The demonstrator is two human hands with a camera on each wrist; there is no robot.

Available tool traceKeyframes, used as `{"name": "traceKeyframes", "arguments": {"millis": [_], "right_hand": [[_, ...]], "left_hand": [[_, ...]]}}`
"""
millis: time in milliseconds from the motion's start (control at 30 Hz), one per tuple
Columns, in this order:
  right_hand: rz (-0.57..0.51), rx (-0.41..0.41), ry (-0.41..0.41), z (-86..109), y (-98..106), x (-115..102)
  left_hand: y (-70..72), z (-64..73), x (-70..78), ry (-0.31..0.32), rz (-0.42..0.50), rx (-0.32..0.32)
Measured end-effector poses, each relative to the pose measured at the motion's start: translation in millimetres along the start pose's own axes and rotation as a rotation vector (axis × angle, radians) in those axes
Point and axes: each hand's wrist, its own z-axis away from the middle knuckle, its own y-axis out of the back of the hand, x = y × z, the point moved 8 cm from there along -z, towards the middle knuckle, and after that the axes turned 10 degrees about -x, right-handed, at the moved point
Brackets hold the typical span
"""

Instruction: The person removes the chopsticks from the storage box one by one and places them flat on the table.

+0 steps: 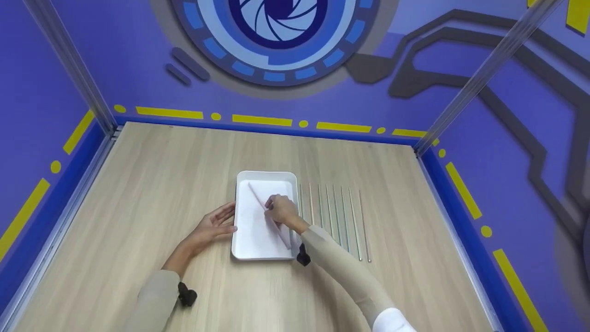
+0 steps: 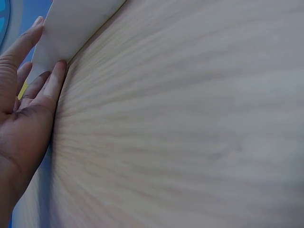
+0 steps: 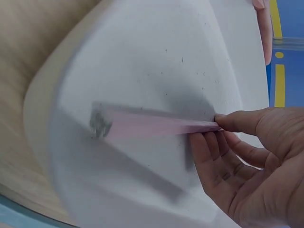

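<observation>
A white rectangular tray (image 1: 246,235) lies on the wooden table. Over its inside, my right hand (image 1: 282,210) pinches a long, slender pink stick (image 1: 282,237) between thumb and fingertips. The stick slants across the tray; in the right wrist view its near end looks greyish and ragged, and its exact kind is unclear. Straight fingers of my left hand (image 1: 209,230) touch the tray's left side, the thumb lower down on the same edge. The left wrist view shows these fingertips against the tray wall (image 2: 71,28).
Several thin coloured rods (image 1: 342,216) lie side by side just right of the tray, partly hidden by the right forearm. Small dark specks dot the tray floor (image 3: 156,61). Blue panels (image 1: 313,108) border the table (image 1: 198,161) at the back and sides.
</observation>
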Motion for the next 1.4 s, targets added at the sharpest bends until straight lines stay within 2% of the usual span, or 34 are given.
{"name": "traceKeyframes", "arguments": {"millis": [167,400,633,900,1100,1400], "right_hand": [[-0.037,-0.051,0.022,1.2,-0.5,5.6],[-0.188,-0.139,0.095,11.3,4.5,6.3],[-0.322,-0.184,0.129,13.4,9.6,12.4],[-0.516,-0.194,0.224,20.6,18.9,15.6],[-0.665,-0.171,0.204,22.7,18.7,26.0],[-0.746,-0.132,0.195,24.5,23.6,37.4]], "left_hand": [[0.4,-0.3,-0.1,0.004,-0.01,0.001],[0.9,1.9,1.4,0.01,-0.02,-0.007],[0.2,1.3,-0.6,0.016,-0.004,-0.001],[-0.8,1.9,1.3,0.016,-0.019,0.015],[-0.5,1.3,-0.5,0.019,-0.012,0.019],[1.6,0.4,-2.5,0.045,-0.054,0.023]]}}
